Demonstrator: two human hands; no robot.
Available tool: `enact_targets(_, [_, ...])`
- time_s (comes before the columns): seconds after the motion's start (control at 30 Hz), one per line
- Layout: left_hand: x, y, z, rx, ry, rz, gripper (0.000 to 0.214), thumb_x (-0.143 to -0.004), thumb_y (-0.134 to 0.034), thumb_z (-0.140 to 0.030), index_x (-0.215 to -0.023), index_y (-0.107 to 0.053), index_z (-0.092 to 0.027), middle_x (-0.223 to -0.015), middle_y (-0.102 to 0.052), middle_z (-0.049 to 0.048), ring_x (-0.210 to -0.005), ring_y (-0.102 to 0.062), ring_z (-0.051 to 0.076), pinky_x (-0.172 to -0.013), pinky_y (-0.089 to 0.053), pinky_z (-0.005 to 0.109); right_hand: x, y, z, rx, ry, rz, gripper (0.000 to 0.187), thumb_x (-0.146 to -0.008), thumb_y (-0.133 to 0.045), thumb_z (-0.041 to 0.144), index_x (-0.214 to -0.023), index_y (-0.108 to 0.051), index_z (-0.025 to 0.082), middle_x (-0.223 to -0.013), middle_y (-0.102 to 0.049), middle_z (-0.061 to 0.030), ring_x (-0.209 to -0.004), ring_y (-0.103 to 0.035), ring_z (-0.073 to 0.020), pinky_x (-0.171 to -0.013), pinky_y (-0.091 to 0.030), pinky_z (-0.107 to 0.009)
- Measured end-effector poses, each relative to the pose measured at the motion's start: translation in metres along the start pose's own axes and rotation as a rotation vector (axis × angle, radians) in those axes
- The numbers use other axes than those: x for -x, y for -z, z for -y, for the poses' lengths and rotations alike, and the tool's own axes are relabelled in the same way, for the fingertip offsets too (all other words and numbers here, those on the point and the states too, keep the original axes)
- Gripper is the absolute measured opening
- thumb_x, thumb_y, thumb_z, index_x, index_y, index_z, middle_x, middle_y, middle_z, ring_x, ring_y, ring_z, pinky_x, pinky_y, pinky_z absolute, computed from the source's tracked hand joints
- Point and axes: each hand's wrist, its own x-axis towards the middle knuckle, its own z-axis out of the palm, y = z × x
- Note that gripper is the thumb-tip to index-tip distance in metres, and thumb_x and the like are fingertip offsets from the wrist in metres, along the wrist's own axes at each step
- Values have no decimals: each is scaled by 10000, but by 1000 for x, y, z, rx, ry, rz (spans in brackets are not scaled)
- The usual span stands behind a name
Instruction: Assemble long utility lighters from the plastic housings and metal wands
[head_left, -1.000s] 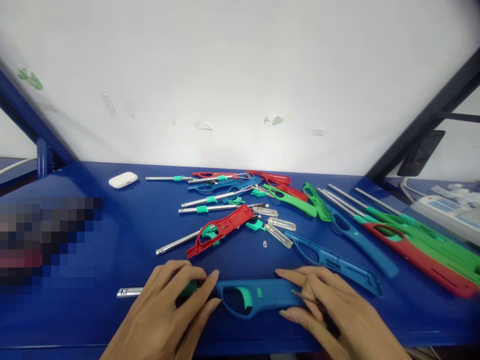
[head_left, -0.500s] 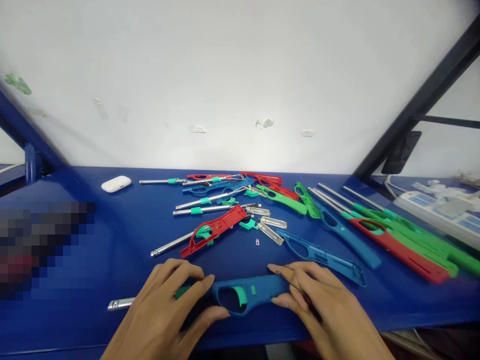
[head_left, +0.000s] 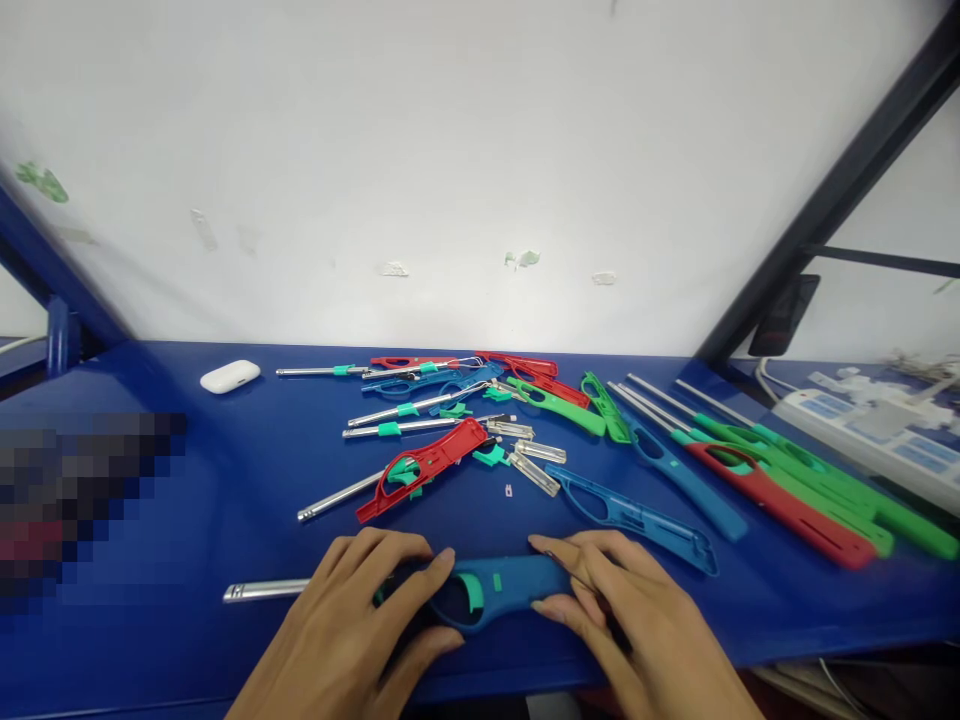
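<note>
A blue long-nosed lighter (head_left: 517, 585) lies crosswise at the table's front, its metal tube pointing left and its green trigger showing in the loop. My left hand (head_left: 360, 610) is closed around the tube end of the handle, thumb below and fingers above. The handle's right end is pinched between the thumb and fingers of my right hand (head_left: 630, 610). A thin dark tool (head_left: 553, 556), its kind unclear, is tucked in the right fingers. Just beyond lie a red half-shell (head_left: 431, 465) over a metal tube and a blue half-shell (head_left: 637, 515).
Metal tubes, clear fuel tanks (head_left: 536, 472) and coloured half-shells are spread over the blue table (head_left: 187, 480). Several closed lighters (head_left: 780, 505) lie at the right, near a white power strip (head_left: 862, 430). A white case (head_left: 230, 376) sits at the back left. A wall (head_left: 420, 150) stands behind.
The view has shifted slightly. My left hand has slid a little right along the lighter, and more of its metal tube shows. Both hands keep their hold.
</note>
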Motion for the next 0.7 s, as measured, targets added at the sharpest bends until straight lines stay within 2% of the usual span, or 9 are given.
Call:
enact_targets(0.17, [0, -2, 1, -47, -38, -14, 324, -1135, -434, -383, -1275, -685, -236, -1041, -758, 34, -898, -722, 206, -772, -614, 345, 1, -1, 1, -50, -48, 11, 216, -1081, -552, 346, -877, -561, 275, -1126, -783, -36, -1071, -763, -194, -873, -637, -250])
enact_targets(0.3, [1, -3, 2, -36, -39, -37, 317, -1141, -423, -375, -1276, -677, -243, -1034, -752, 20, -889, -714, 184, -783, -604, 311, 3, -1, 0, -27, -63, -18, 338, -1001, -685, 482, -841, -470, 278, -1167, -792, -13, -986, -771, -204, -801, -653, -274])
enact_targets(0.37, [1, -3, 2, -37, -32, -36, 319, -1144, -415, -376, -1267, -679, -246, -1030, -750, 15, -879, -711, 177, -781, -601, 301, 4, -3, -2, -39, -60, -36, 358, -1005, -688, 457, -823, -439, 275, -1148, -799, 4, -960, -772, -189, -770, -648, -250])
enact_targets(0.43, [1, -3, 2, -48, -28, -39, 323, -1146, -408, -378, -1255, -683, -249, -1029, -748, 14, -881, -710, 178, -786, -598, 303, 5, -5, -5, -62, -37, -53, 299, -1043, -638, 366, -829, -451, 274, -1107, -804, 15, -955, -772, -169, -762, -640, -218])
enact_targets(0.57, [1, -3, 0, -63, -15, -47, 318, -1144, -411, -376, -1268, -675, -250, -1067, -738, 21, -930, -710, 187, -820, -597, 316, 9, -9, -11, -120, 21, -49, 107, -1064, -562, 220, -983, -575, 290, -1164, -796, 25, -996, -768, -140, -823, -640, -182])
enact_targets(0.63, [-1, -3, -1, -54, -16, -35, 308, -1140, -425, -371, -1280, -670, -248, -1079, -731, 23, -945, -706, 184, -832, -596, 311, 8, -7, -12, -138, 43, -25, 156, -1062, -543, 179, -1117, -606, 310, -1189, -787, 35, -1020, -764, -126, -853, -635, -169])
enact_targets(0.7, [-3, -3, 0, -33, -24, -13, 295, -1133, -446, -362, -1293, -665, -246, -1084, -724, 22, -951, -700, 177, -839, -595, 298, 6, -4, -14, -148, 61, 11, 293, -1061, -539, 154, -1276, -586, 347, -1204, -777, 47, -1043, -757, -113, -878, -628, -159])
